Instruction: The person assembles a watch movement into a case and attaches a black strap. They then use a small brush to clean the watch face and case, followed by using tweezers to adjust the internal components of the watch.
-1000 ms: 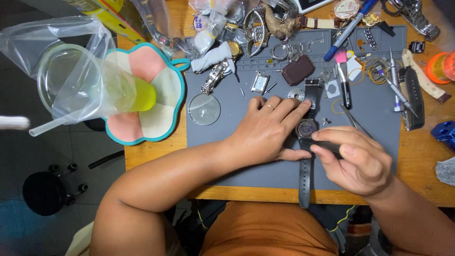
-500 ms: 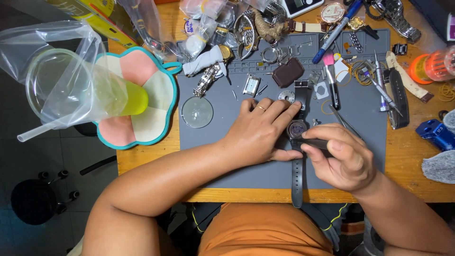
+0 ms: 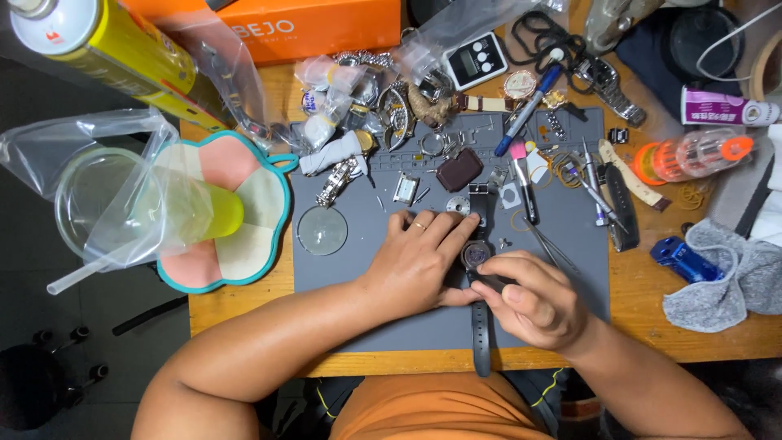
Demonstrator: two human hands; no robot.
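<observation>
I see the wristwatch (image 3: 477,254) lying face down on the grey mat (image 3: 342,285) near the middle of the desk (image 3: 244,305), its dark strap running away from me toward the clutter and back over the near edge. My left hand (image 3: 419,261) lies flat over the mat with its fingertips pressed against the side of the watch case, steadying it. My right hand (image 3: 533,300) has its grip narrowed on a small dark part or tool right at the case edge (I cannot tell which, since the fingers cover it). The risk I judge from here is a slip: if the right hand pushes sideways harder than the left hand holds, the case could skid on the mat, and whatever is pinched could scratch the back or jump into the loose small metal parts (image 3: 407,189) lying just beyond the fingers. The strap hanging over the near edge could also snag on my clothing and tug the watch. As for containers, a clear plastic cup (image 3: 122,204) inside a thin plastic bag rests on its side on the flower-shaped coaster (image 3: 257,236) to my left, with yellow-green drink pooled at its bottom and a straw poking out; a knock there would spill toward the mat. Small clear bags (image 3: 326,81) at the far side hold watch parts, and an orange box (image 3: 326,24) sits shut behind them.
</observation>
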